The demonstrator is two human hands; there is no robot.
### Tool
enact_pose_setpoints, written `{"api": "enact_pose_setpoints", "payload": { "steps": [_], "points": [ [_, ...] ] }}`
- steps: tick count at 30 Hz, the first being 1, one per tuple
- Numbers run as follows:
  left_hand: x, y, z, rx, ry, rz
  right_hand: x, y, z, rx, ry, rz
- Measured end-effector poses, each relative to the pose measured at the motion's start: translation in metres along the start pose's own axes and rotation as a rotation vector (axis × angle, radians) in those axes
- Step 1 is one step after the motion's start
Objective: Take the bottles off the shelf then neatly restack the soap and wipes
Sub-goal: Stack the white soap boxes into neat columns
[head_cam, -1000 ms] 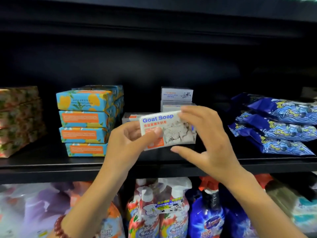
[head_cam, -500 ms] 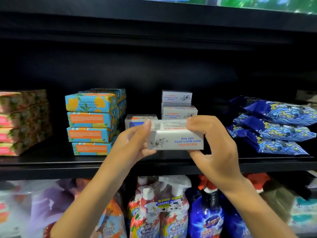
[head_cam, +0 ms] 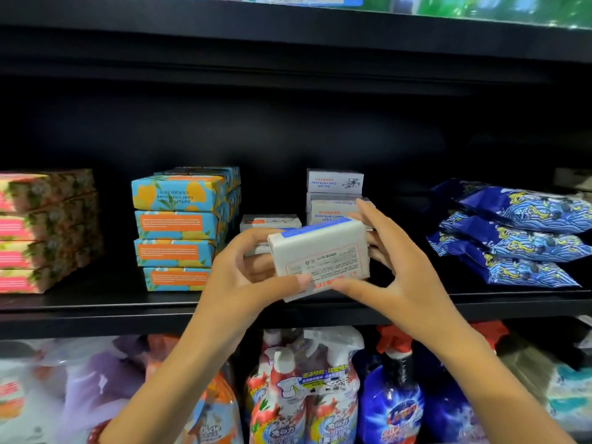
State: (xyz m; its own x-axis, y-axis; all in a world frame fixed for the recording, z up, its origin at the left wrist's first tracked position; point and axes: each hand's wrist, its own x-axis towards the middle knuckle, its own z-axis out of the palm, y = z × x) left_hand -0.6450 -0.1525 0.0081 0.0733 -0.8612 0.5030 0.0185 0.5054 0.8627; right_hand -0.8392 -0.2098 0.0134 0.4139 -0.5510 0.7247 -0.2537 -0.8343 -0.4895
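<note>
The white rectangular cardboard soap box (head_cam: 320,254) is showing a smooth, matt printed face. Right of it, the dark-blue plastic wipe packs (head_cam: 512,238) are gleaming glossy and crinkled. Beneath it, the black metal shelf (head_cam: 96,310) is looking smooth, faintly satin.

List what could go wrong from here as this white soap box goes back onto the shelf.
1. The white soap box is tilted, pinched by the left hand and right hand at the shelf edge; a slip might drop it onto the spray bottles below.
2. The white box stack behind looks uneven; the right hand's fingers are close and could knock it.
</note>
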Motion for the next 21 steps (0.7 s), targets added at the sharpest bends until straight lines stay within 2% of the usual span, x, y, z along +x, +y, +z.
{"api": "enact_pose_setpoints", "payload": {
  "steps": [3,7,10,12,15,19,21],
  "points": [
    [0.001,-0.003,-0.004,0.064,-0.022,0.070,0.008,-0.003,-0.001,-0.014,-0.025,0.035],
    [0.002,-0.001,-0.004,0.162,-0.022,0.160,0.009,-0.006,0.009,-0.112,0.111,-0.081],
    [0.006,0.001,-0.004,0.164,0.025,0.069,0.004,0.000,0.018,-0.213,0.267,-0.246],
    [0.010,-0.001,-0.005,0.128,0.003,-0.002,0.002,0.007,0.020,-0.231,0.299,-0.339],
    [0.012,-0.004,-0.005,0.099,-0.041,-0.020,0.003,0.013,0.019,-0.232,0.225,-0.344],
    [0.011,-0.007,-0.008,0.105,-0.012,0.049,0.007,0.012,0.009,-0.187,0.010,-0.188],
    [0.010,-0.008,-0.012,0.129,-0.050,0.116,0.011,0.010,0.005,-0.145,-0.073,-0.135]
  ]
}}
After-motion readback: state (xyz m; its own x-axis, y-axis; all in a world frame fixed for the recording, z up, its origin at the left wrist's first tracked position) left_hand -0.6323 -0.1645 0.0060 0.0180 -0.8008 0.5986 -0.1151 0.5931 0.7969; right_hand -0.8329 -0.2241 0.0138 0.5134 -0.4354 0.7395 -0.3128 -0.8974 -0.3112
